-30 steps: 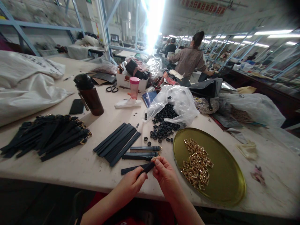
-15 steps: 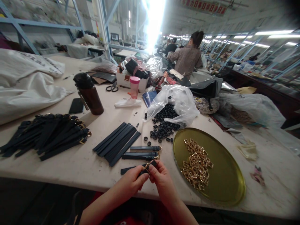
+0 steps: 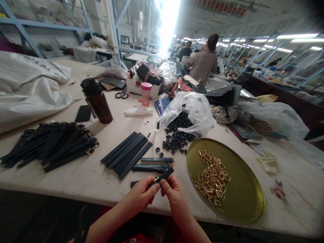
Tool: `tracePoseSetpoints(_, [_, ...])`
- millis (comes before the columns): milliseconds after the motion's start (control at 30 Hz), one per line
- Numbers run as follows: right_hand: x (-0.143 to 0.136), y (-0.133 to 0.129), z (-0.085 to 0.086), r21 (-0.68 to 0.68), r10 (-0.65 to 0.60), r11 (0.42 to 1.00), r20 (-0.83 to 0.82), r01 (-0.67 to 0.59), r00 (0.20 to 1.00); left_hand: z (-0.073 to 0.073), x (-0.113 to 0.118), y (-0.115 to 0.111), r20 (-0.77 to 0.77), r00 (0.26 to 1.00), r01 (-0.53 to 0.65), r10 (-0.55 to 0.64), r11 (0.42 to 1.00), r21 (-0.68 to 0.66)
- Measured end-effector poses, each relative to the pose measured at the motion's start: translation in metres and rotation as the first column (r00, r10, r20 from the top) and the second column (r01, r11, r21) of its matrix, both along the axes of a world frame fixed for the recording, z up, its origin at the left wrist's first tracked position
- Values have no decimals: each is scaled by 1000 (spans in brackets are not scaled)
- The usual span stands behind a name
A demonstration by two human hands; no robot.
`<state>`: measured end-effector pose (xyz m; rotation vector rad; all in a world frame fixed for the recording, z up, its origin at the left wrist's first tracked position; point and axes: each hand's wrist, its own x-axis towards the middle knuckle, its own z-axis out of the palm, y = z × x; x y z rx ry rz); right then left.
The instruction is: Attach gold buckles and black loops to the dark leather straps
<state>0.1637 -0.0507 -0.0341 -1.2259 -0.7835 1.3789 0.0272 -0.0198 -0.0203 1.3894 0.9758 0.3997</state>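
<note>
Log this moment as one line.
left hand: on strap | right hand: on same strap | buckle: on strap, between hands | tray: holds loose buckles | loops: spilled by bag

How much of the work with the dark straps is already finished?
Looks done: the heap of buckled straps at the left, probably also the few buckled straps near the hands.
In hand: one dark strap with a gold buckle, in left hand and right hand.
Seemingly left: the plain strips, gold frames on the tray, loose black loops.
</note>
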Motion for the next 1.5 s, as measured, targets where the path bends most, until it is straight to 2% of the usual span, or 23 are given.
tracePoseSetpoints(167, [0, -1, 1, 8, 3, 1000, 40, -3, 999, -3, 0, 0, 26, 1000, -2, 2, 1000, -8])
tracePoseSetpoints(533, [1, -4, -4, -3, 51, 999, 17, -51, 999, -7, 2, -4, 18, 1000, 11, -10, 1000, -20])
tracePoseSetpoints(1200, [-1, -10, -11, -47, 36, 998, -34, -38, 999, -9, 2, -7, -92, 995, 26, -27, 999, -18])
tracePoseSetpoints(1500, [-1, -13, -19, -71, 37, 997, -42, -40, 998, -9, 2, -9, -108, 993, 35, -37, 999, -20])
